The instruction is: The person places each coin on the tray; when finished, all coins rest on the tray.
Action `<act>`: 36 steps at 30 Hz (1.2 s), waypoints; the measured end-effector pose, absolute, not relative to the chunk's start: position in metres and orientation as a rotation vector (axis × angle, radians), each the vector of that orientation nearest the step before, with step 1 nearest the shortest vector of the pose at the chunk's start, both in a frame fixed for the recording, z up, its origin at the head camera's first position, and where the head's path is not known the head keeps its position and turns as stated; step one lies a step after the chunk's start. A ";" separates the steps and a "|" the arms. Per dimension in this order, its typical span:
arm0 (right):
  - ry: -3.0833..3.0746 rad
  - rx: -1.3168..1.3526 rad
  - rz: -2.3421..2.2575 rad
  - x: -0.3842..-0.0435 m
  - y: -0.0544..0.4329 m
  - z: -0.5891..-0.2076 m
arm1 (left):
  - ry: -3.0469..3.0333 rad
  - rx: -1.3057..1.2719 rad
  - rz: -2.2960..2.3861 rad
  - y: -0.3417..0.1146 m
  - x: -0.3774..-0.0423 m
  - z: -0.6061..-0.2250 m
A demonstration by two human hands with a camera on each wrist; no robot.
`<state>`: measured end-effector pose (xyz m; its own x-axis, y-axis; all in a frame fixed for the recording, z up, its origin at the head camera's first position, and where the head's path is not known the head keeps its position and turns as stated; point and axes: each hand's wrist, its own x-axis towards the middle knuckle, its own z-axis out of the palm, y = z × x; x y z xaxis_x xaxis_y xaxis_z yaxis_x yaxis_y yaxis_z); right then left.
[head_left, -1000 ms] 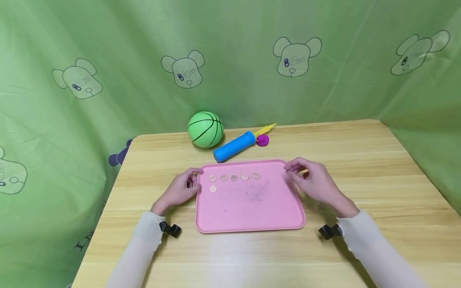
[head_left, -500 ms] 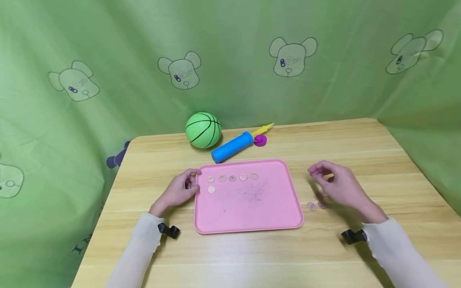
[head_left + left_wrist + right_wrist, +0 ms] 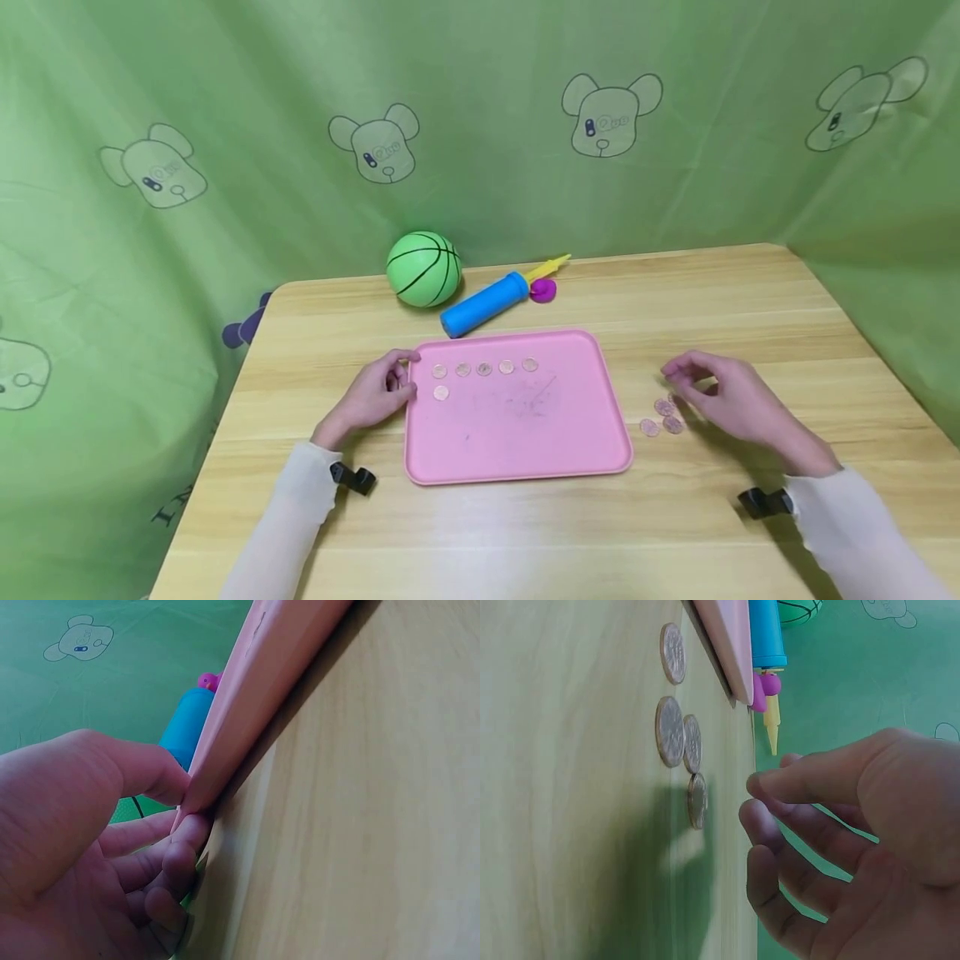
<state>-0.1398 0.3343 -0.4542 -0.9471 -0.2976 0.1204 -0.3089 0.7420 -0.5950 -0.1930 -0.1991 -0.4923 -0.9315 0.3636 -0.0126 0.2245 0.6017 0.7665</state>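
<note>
On the pink tray (image 3: 517,457): five coins (image 3: 483,369) in a row near the far rim and one below the row's left end, the same six as a second ago.
Left hand (image 3: 375,392): thumb and fingers pinch the tray's left rim, just as they did.
Right hand (image 3: 729,397): has left the tray's right side for the table (image 3: 570,533), beside the loose coins, apart from them; fingers loosely bent, nothing seen between them (whether thumb meets forefinger, I can't tell from here).
Loose coins (image 3: 670,732): four, right of the tray, now uncovered.
Coin tally: unchanged, so I'd judge the work sits between two coins.
</note>
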 end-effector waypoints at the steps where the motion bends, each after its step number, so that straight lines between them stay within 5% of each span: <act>1: -2.921 0.508 1.001 -0.139 0.335 -0.455 | 2.657 0.491 1.235 -0.199 -0.193 -0.492; 36: -2.915 0.501 0.913 -0.141 0.342 -0.475 | 2.659 0.501 1.247 -0.200 -0.194 -0.494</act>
<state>-0.1407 0.3425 -0.4751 -0.9466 -0.2909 0.1387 -0.3181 0.7737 -0.5479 -0.1942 -0.1996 -0.4943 -0.9307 0.3658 -0.0044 0.2306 0.5958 0.7693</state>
